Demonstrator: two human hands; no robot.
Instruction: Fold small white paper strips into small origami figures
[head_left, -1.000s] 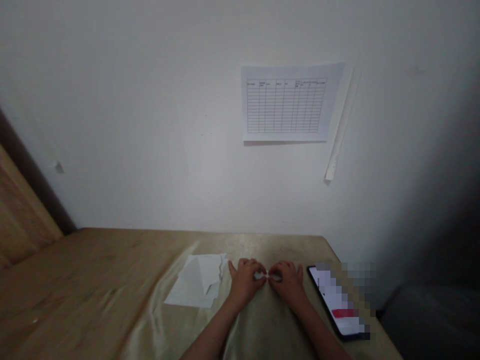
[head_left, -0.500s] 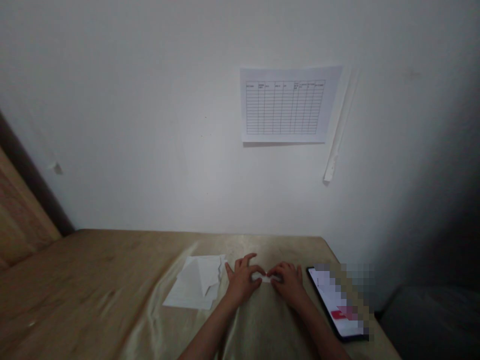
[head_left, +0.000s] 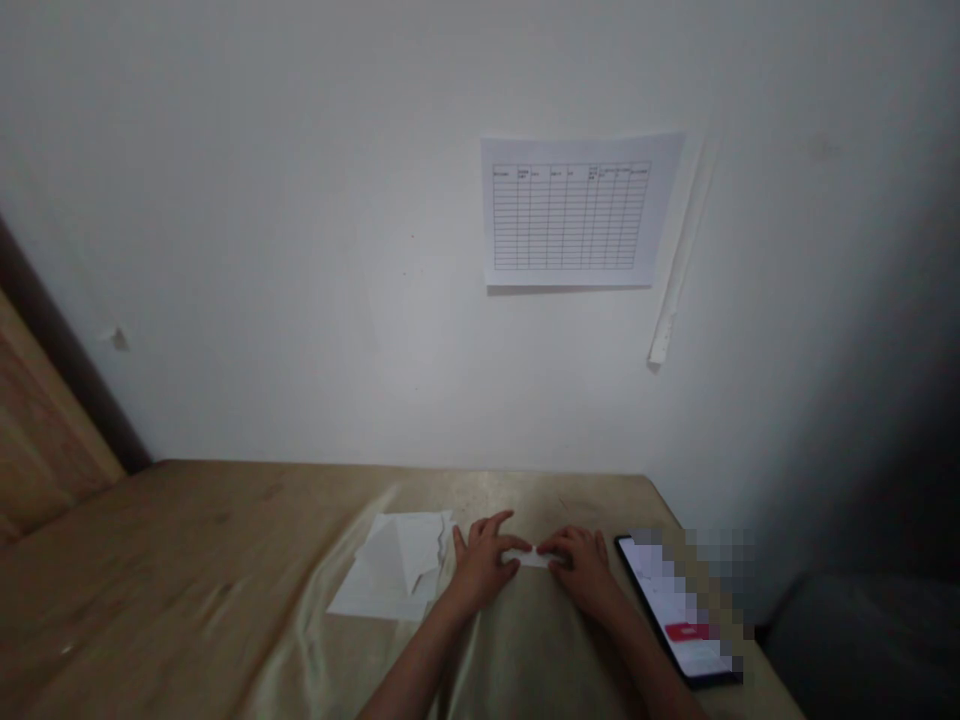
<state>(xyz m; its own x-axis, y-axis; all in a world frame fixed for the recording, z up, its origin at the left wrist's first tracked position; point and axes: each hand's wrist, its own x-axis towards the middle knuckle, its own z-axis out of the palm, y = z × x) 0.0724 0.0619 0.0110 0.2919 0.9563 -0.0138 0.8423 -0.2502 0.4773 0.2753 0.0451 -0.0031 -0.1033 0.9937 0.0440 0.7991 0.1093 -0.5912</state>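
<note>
A small white piece of paper (head_left: pixel 536 558) lies low over the worktop (head_left: pixel 187 540), on a glossy beige cloth (head_left: pixel 510 660) which covers the right part of it. The paper is exactly between the two hands. The left hand (head_left: pixel 480 568) takes its left end: the thumb and the forefinger are closed together on this end, and the other fingers (head_left: pixel 501 520) are spread open and lifted a little. The right hand (head_left: pixel 583 572) takes the right end in the same way, thumb and forefinger closed on it, while its other fingers (head_left: pixel 592 545) are curled down close to the cloth. The middle of the paper stays free and visible between the fingertips. If the paper touches the cloth or is lifted a little, I cannot tell.

Counted: one small piece of paper and two hands. Just beside the left hand there is one pile of white paper sheets (head_left: pixel 394 570), with torn and folded edges; the number of sheets in it I cannot count. Near the right hand lies one black smartphone (head_left: pixel 675 612) with a lit screen. On the white wall (head_left: pixel 262 250) hang one white printed sheet with a table grid (head_left: pixel 574 212) and one narrow white strip (head_left: pixel 679 270), tilted.
</note>
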